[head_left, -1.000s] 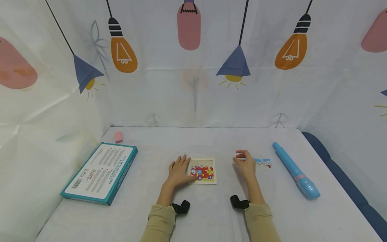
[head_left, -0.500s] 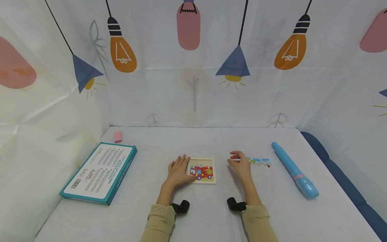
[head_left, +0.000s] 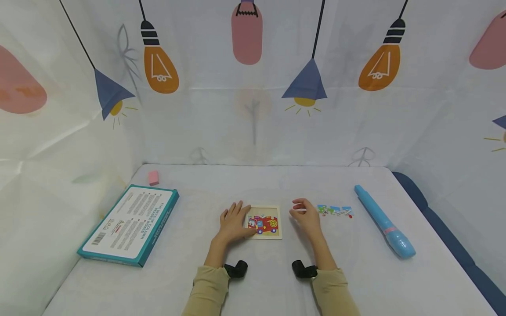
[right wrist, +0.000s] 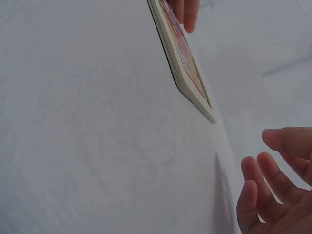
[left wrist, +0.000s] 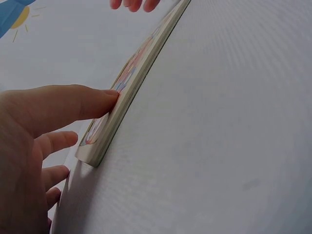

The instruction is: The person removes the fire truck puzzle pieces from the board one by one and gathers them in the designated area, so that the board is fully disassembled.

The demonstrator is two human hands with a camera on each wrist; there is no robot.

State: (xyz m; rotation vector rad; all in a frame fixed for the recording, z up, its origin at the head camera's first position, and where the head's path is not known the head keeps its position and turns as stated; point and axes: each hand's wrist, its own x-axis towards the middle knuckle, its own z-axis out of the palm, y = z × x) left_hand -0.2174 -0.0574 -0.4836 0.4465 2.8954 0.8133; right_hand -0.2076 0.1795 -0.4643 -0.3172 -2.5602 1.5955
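Note:
In the head view my left hand [head_left: 232, 223] rests at the left edge of a small wooden puzzle board [head_left: 280, 223], fingers spread. In the left wrist view, its thumb [left wrist: 92, 102] presses on the board's near part. A red fire engine picture [head_left: 265, 225] fills the lower part of the board; a bare wood strip lies along the top. My right hand [head_left: 308, 219] hovers right of the board, fingers loosely bent. Nothing shows between its fingertips [right wrist: 265, 158] in the right wrist view. Just beyond it, several colourful puzzle pieces [head_left: 335, 211] lie in a row.
A teal-edged box [head_left: 126, 224] lies at the left of the white table, with a pink block [head_left: 153, 177] behind it. A light-blue pen-shaped object [head_left: 385, 223] lies at the right. A dark blue chair [head_left: 439, 224] stands beyond the right edge.
My right hand has moved left, away from the row of puzzle pieces and toward the board, uncovering the row's left end. My left hand has stayed on the board.

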